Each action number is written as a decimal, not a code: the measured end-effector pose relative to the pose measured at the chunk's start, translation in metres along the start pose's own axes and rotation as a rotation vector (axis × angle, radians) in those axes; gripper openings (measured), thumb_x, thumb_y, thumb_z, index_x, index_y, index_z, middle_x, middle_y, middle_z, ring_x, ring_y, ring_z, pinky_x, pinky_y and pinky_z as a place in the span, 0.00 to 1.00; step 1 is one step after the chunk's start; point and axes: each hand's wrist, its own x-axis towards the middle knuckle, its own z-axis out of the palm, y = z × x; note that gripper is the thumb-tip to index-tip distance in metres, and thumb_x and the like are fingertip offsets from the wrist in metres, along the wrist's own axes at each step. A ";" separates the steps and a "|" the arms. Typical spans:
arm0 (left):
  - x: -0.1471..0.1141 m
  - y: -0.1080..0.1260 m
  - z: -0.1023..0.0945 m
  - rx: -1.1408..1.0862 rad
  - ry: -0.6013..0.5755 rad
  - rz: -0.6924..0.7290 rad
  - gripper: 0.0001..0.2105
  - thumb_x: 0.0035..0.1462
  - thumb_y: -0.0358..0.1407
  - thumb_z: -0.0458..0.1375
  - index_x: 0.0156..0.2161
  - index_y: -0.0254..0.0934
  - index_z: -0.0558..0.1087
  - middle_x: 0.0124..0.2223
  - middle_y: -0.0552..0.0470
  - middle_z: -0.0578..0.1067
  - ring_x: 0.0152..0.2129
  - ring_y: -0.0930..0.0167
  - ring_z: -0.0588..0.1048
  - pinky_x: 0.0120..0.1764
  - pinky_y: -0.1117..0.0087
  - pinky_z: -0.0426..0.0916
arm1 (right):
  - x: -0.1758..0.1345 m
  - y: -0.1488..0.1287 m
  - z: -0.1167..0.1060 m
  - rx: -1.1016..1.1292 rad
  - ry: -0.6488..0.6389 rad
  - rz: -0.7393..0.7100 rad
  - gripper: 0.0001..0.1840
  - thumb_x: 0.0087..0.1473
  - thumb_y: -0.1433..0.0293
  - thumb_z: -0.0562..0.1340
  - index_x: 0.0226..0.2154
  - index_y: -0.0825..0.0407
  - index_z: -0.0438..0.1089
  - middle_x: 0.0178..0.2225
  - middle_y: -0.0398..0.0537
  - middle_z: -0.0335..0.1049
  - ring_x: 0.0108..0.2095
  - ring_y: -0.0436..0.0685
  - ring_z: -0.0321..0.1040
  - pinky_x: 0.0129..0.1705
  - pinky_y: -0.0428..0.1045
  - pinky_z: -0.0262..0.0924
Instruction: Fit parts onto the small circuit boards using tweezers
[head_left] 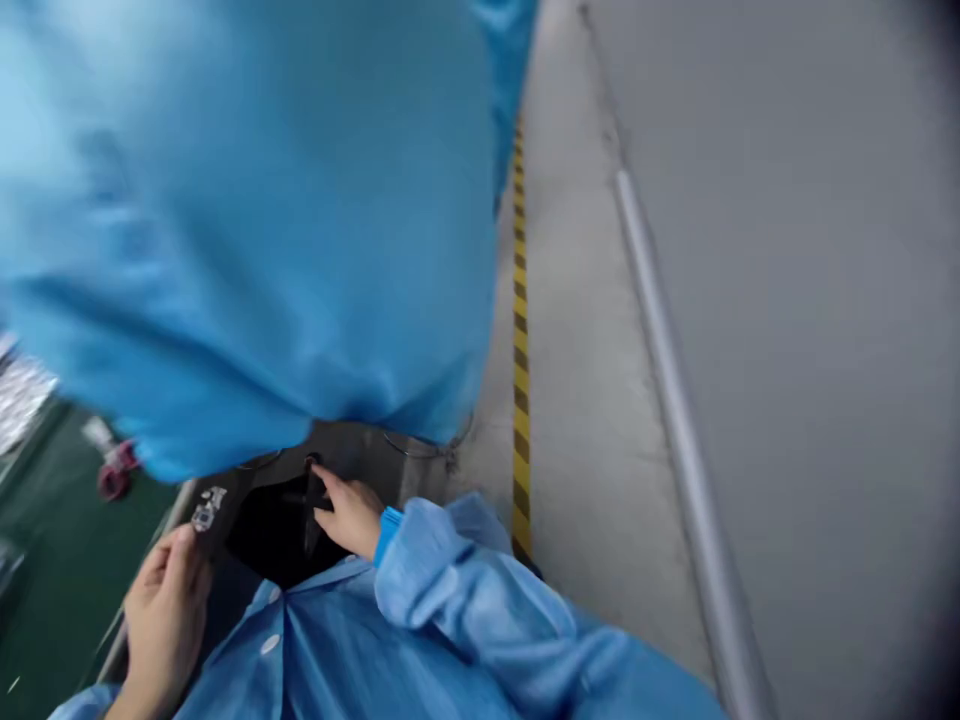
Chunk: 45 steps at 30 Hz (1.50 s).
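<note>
My left hand (pixel 163 615) is at the lower left, fingers curled around the end of a dark flat piece (pixel 210 508) with small white markings. My right hand (pixel 349 517), in a light blue sleeve with a bright blue cuff, reaches forward. Its fingertips pinch a thin black part (pixel 310 500) over a dark opening (pixel 274 540). The opening lies under a grey surface (pixel 360 455) just in front of my coat (pixel 450 640). The picture is blurred, so I cannot make out what the black part is.
Another person's blue coat (pixel 247 220) fills the upper left, very close. A green bench top (pixel 52 560) with a pink-red roll (pixel 114 478) lies at the left. On the right are grey floor, a yellow-black striped line (pixel 520 330) and a grey rail (pixel 667 380).
</note>
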 end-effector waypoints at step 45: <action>-0.041 -0.068 -0.239 0.045 -0.258 0.004 0.10 0.61 0.40 0.50 0.33 0.39 0.69 0.58 0.46 0.71 0.52 0.61 0.72 0.52 0.64 0.66 | -0.011 -0.207 0.136 -0.521 -0.171 -0.611 0.18 0.58 0.63 0.58 0.50 0.49 0.69 0.57 0.53 0.66 0.49 0.61 0.71 0.46 0.55 0.70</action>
